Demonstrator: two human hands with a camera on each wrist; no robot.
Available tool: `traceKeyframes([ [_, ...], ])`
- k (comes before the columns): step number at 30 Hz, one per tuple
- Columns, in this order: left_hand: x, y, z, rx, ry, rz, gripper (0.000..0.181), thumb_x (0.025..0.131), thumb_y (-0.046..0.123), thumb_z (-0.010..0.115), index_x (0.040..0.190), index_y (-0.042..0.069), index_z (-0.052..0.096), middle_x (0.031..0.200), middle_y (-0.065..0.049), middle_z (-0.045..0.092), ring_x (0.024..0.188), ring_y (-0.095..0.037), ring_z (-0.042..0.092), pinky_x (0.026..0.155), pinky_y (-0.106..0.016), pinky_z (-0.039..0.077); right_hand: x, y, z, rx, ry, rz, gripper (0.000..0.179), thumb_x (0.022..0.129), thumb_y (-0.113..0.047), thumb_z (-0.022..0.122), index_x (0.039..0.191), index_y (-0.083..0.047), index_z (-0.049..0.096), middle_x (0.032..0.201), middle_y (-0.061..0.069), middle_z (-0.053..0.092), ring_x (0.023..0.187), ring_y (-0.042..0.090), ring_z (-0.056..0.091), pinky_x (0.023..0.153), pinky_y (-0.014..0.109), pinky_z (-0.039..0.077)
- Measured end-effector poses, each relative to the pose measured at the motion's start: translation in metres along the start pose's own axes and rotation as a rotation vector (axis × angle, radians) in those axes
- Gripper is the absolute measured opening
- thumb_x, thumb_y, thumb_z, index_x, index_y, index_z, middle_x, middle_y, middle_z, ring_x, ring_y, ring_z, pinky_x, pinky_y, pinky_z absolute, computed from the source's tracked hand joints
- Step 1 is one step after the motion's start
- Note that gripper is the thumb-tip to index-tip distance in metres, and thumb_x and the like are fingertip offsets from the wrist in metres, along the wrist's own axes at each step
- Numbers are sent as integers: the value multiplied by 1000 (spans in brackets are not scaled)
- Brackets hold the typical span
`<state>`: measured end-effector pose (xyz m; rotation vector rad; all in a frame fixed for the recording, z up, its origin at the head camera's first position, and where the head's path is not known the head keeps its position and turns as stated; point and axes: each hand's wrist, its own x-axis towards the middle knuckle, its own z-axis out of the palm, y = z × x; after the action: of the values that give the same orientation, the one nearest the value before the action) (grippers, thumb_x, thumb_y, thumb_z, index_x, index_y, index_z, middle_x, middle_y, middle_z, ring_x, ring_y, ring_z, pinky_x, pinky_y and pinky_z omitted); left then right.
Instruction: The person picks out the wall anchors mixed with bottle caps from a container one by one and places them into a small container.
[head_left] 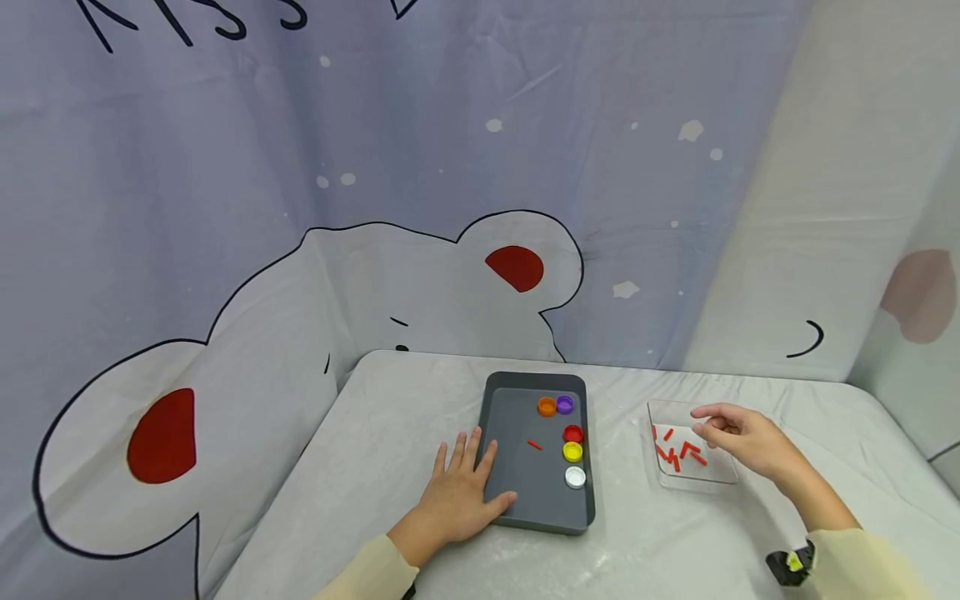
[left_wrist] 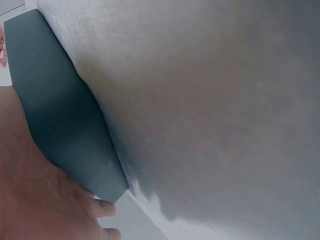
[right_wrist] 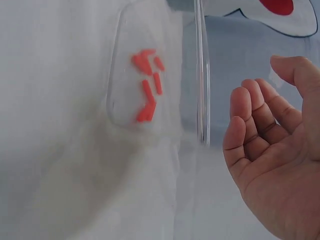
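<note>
With its fingers spread, my left hand (head_left: 457,500) rests against the left edge of a dark grey tray (head_left: 517,508). One short red stick (head_left: 535,445) lies on the tray. Along its right side stand small round caps: orange (head_left: 547,407), purple (head_left: 565,404), red (head_left: 573,433), yellow (head_left: 573,452) and white (head_left: 575,477). My right hand (head_left: 753,442) hovers over the right side of a clear plastic box (head_left: 697,482), its fingers loosely bent. Nothing shows between thumb and fingers in the right wrist view. Several short red sticks (right_wrist: 147,90) lie scattered inside the box.
A white cloth (head_left: 405,408) covers the table under tray and box. Behind it hangs a curtain (head_left: 420,142) with a printed bear outline. A black band (head_left: 791,565) with a yellow-green mark sits at my right wrist.
</note>
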<state>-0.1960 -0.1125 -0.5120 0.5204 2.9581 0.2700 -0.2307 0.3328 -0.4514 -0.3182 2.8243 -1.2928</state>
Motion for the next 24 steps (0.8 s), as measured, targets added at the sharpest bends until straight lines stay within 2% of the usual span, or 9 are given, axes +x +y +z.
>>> traceKeyframes([
  [8,0,-1,2,8,6,2,88,97,73,36,163,16,23,170,-14,4,156,-38,5,120,-64,3,18,-30,31,53,-47,-75,37,97,-24,70,125,0,66,92,9,69,72,7,58,62,25,46],
  [17,0,0,0,0,0,8,88,98,72,36,163,15,23,170,-16,5,156,-39,5,120,-64,3,44,-52,71,49,-137,-191,30,95,-21,72,121,-7,69,87,0,66,75,9,60,67,24,49],
  [24,-2,1,-1,7,1,1,88,98,74,34,163,16,23,170,-15,5,156,-38,5,121,-63,4,60,-61,91,64,-225,-257,34,94,-18,74,125,-5,68,91,-1,66,79,11,60,71,24,50],
])
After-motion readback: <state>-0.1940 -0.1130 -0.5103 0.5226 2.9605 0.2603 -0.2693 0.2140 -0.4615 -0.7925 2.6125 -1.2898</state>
